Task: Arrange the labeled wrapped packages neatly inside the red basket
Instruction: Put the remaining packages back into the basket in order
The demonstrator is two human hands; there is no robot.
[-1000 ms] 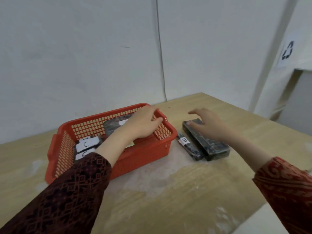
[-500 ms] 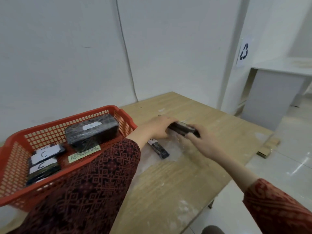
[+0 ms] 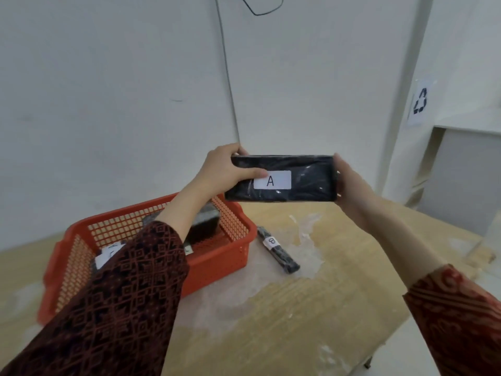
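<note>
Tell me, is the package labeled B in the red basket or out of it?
Out. The package labeled B lies flat on the table, just right of the red basket.

I hold the package marked A (image 3: 282,178) level between my left hand (image 3: 226,169) and right hand (image 3: 349,183). Below my left wrist sits the red basket (image 3: 217,264); the package marked B (image 3: 279,251) lies just beside it.

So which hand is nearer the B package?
Neither clearly; right perhaps. Both hands, left and right, hold the A package in the air; the B package lies on the table below, between them.
</note>
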